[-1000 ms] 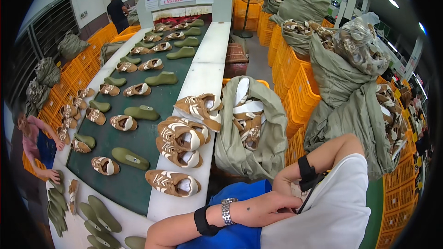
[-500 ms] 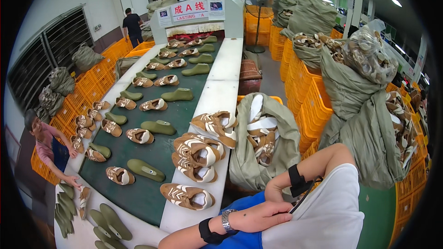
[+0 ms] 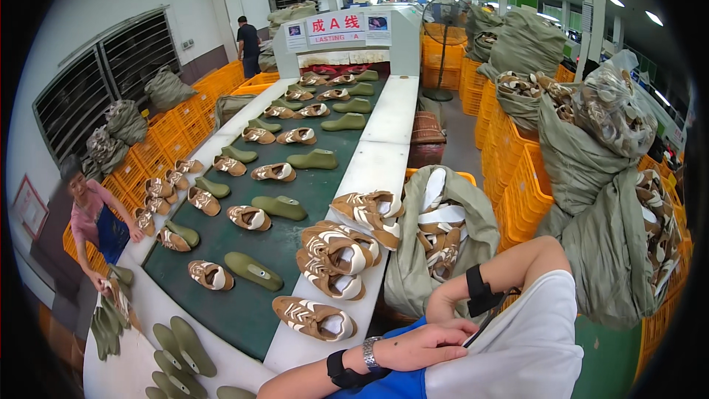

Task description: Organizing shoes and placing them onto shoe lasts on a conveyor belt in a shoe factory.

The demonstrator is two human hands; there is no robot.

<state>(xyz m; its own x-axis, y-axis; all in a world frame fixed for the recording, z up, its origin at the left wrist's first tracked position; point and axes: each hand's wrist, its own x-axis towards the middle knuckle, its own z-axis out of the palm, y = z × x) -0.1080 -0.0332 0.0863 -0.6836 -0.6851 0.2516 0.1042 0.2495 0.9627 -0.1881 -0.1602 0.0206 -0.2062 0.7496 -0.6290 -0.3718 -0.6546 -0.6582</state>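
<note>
My left hand (image 3: 422, 347), with a metal watch and a black strap on its wrist, lies across the front of my white shirt (image 3: 509, 343). Its fingers curl inward, and what they hold, if anything, is hidden. Bent sharply at the elbow, my right forearm (image 3: 509, 272) wears another black strap (image 3: 481, 292) and meets the left hand; most of my right hand (image 3: 452, 325) is covered there. A thin dark cord or edge (image 3: 490, 318) runs up from the hands. Nearest to them are brown-and-white sneakers (image 3: 316, 318) on the white ledge (image 3: 303, 351).
A green conveyor belt (image 3: 244, 310) carries sneakers and green shoe lasts (image 3: 253, 271) in rows. An open sack (image 3: 402, 270) of shoes stands right of the ledge, beside orange crates (image 3: 523, 185). At left a co-worker (image 3: 94, 214) reaches toward lasts (image 3: 185, 347) and a shoe.
My view has swung left, so the scene sits further right. The co-worker is more upright, with one hand now at the shoe beside the lasts. My hands stay together at my shirt.
</note>
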